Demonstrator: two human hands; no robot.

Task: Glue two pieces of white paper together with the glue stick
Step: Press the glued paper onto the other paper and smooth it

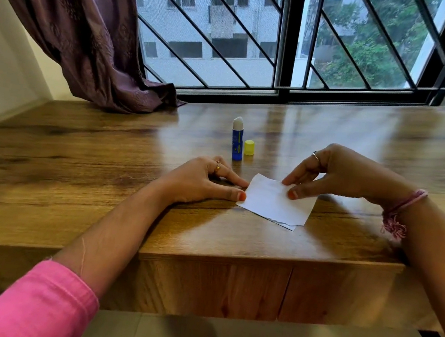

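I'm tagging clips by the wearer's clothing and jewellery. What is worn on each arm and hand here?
The left arm has a pink sleeve pushed up to about the elbow, and the left hand wears a gold-coloured ring. The right hand wears a thin ring, and the right wrist carries a pink thread band with frayed ends. The thumbnails are painted orange.

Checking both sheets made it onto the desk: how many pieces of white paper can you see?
2. The top paper lies under the right hand; the lower paper peeks out along its near edge. More beneath would be hidden.
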